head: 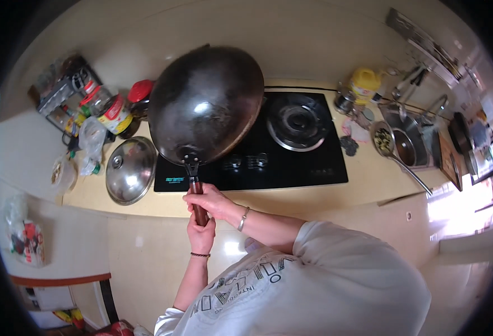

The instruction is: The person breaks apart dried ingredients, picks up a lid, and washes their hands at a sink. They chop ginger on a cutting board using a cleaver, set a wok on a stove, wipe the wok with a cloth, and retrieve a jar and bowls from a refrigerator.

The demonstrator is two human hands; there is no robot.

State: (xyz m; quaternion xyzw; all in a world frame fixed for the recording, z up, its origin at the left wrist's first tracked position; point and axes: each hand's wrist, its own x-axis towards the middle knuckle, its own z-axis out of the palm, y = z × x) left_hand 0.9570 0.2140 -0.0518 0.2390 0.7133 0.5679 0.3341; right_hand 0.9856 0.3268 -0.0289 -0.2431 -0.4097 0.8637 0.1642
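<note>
A large dark metal wok (206,92) covers the left part of the black glass gas hob (297,172). It looks tilted, with a bright reflection on its surface. Whether it touches the hob beneath is hidden. Both of my hands are wrapped around its brown wooden handle (197,189), which points towards me. My right hand (211,200) grips the handle nearer the wok. Close behind it, my left hand (201,235) holds the handle's end. A domed steel lid (131,170) lies on the counter to the left of the wok.
The right burner (299,122) is uncovered. To the right, a long-handled strainer (383,140) holding chopped food sits beside the sink (429,138). A yellow oil jug (364,86) stands behind. Bottles (116,113) and a plastic tub (63,174) crowd the left counter.
</note>
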